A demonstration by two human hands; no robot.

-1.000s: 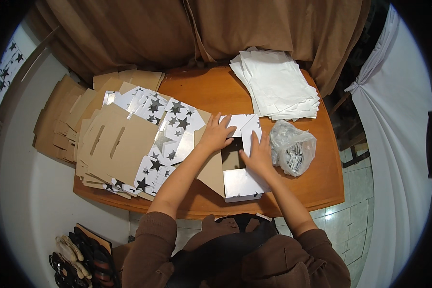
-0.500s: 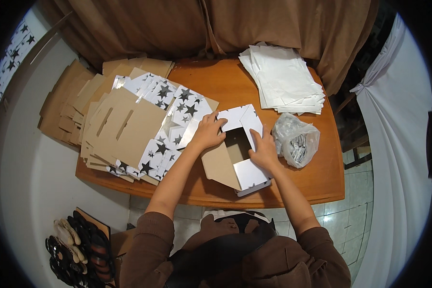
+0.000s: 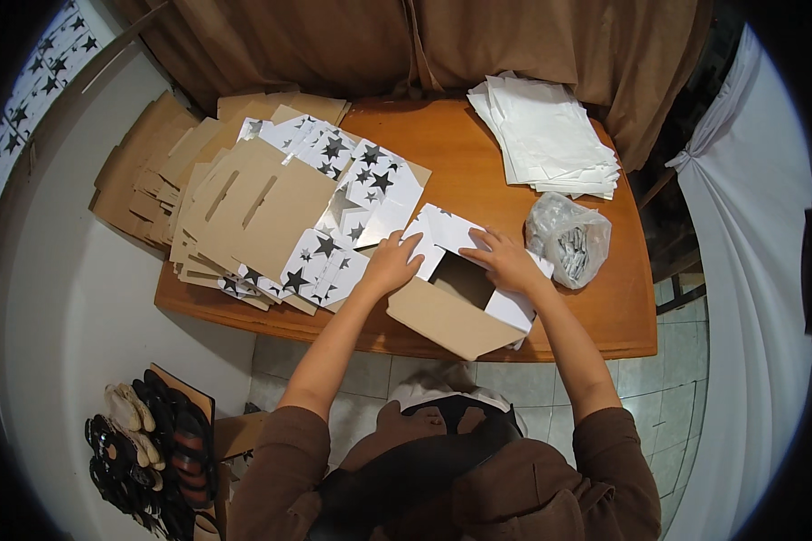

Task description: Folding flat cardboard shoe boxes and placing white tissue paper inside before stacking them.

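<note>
A half-folded cardboard box (image 3: pixel 447 316), brown outside with white star-printed flaps, stands open at the near edge of the wooden table (image 3: pixel 442 153). My left hand (image 3: pixel 390 263) presses on its left flap. Over on the other side, my right hand (image 3: pixel 505 260) holds down the box's far right flap. Both hands are on the box's upper rim, and the dark inside of the box shows between them.
A spread pile of flat box blanks (image 3: pixel 262 212), brown and star-printed, covers the table's left. A stack of white sheets (image 3: pixel 550 135) lies at the back right. A clear plastic bag of small parts (image 3: pixel 568 239) sits right of the box. Shoes (image 3: pixel 144 442) are on the floor, lower left.
The box has been raised from nearly flat into an open shape and shifted toward the table's near edge. Both hands stayed on its flaps, spreading a little apart.
</note>
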